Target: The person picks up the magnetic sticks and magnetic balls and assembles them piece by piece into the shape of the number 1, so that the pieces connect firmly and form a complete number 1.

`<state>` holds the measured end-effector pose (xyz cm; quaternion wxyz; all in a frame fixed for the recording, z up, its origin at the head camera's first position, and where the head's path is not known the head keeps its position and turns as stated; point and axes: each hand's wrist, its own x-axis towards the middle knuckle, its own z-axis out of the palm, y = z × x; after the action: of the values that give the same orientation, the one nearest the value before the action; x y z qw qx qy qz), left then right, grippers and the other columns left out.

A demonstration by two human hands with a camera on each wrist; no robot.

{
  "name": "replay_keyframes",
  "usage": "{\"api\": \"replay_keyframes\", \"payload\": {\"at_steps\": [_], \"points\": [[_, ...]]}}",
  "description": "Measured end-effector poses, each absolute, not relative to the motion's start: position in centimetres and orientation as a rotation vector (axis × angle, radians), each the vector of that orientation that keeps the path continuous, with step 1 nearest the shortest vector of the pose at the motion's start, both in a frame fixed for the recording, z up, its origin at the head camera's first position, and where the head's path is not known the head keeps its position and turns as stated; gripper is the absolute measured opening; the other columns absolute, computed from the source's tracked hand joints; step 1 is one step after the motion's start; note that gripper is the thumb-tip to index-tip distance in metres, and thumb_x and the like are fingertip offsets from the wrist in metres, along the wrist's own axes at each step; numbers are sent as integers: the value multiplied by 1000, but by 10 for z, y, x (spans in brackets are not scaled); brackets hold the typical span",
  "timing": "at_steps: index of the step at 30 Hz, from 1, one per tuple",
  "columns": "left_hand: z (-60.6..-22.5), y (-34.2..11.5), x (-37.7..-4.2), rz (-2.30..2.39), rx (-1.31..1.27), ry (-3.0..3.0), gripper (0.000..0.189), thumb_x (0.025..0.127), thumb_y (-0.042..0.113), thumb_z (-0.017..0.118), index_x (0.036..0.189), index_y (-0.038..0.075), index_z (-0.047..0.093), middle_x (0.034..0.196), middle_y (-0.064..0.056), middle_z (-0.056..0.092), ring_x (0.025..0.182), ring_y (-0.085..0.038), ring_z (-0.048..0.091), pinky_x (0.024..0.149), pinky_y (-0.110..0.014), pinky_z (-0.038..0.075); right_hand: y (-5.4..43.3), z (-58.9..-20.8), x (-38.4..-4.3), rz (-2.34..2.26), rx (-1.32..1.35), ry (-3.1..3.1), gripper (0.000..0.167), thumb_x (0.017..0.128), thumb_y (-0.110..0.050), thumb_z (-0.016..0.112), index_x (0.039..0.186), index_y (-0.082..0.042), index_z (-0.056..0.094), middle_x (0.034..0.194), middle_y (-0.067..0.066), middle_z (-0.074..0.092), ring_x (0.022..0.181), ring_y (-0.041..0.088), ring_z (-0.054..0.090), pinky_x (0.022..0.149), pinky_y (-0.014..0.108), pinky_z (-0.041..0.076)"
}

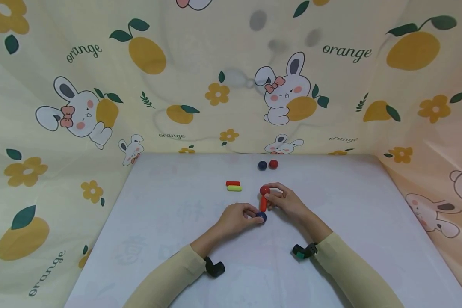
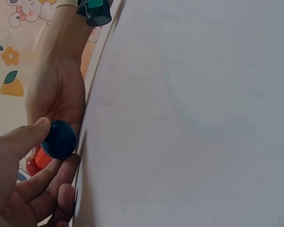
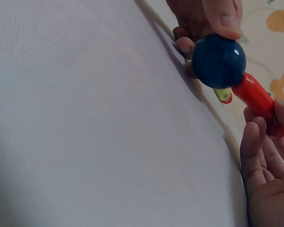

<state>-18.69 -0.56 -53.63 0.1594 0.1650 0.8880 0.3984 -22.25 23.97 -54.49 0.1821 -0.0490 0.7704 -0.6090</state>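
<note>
My left hand (image 1: 236, 220) pinches a dark blue ball (image 3: 218, 60) between thumb and fingers. The ball touches the near end of a red rod (image 1: 263, 203). At the rod's far end sits a red ball (image 1: 265, 190), which my right hand (image 1: 288, 202) grips with thumb and fingertips. Ball, rod and ball form one line between the two hands, low over the white table. In the left wrist view the blue ball (image 2: 59, 139) covers part of the rod (image 2: 43, 158). My right thumb and fingers partly hide the red ball in the right wrist view.
On the white table (image 1: 169, 256), a red rod (image 1: 232, 183) and a yellow-green rod (image 1: 234, 188) lie side by side, left of the hands. Farther back are another dark blue ball (image 1: 262, 165) and another red ball (image 1: 273, 164). A patterned cloth (image 1: 223, 115) hangs behind.
</note>
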Motion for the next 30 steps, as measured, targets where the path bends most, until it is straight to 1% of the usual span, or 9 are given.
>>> {"api": "replay_keyframes", "payload": {"at_steps": [6,13,21,30], "points": [[-539,-3,-188,1148,463,2534,41,93,53,82,118,21,80,93,17,75,88,-6,60,81,-30,49,239,-546,-223,-1711,-147,2169,50,108,-36,67,152,-18,53,118,6,79,95,25,70,91,30,54],[-539,-2,-188,1179,454,2515,40,93,51,83,118,19,80,96,14,76,86,-7,62,79,-30,50,241,-547,-225,-1695,-138,2182,48,109,-35,66,152,-18,54,110,8,79,95,26,70,92,31,52],[-541,-2,-188,1198,442,2510,41,94,51,82,119,20,78,98,13,77,84,-5,63,77,-28,51,242,-546,-225,-1688,-157,2191,49,109,-35,65,153,-17,53,107,9,79,95,27,69,94,32,50],[-542,-2,-187,1221,452,2513,40,94,52,81,119,20,78,97,15,77,83,-4,63,76,-28,51,243,-549,-226,-1704,-159,2183,50,109,-36,66,153,-17,53,110,9,78,95,27,70,91,30,52]]}}
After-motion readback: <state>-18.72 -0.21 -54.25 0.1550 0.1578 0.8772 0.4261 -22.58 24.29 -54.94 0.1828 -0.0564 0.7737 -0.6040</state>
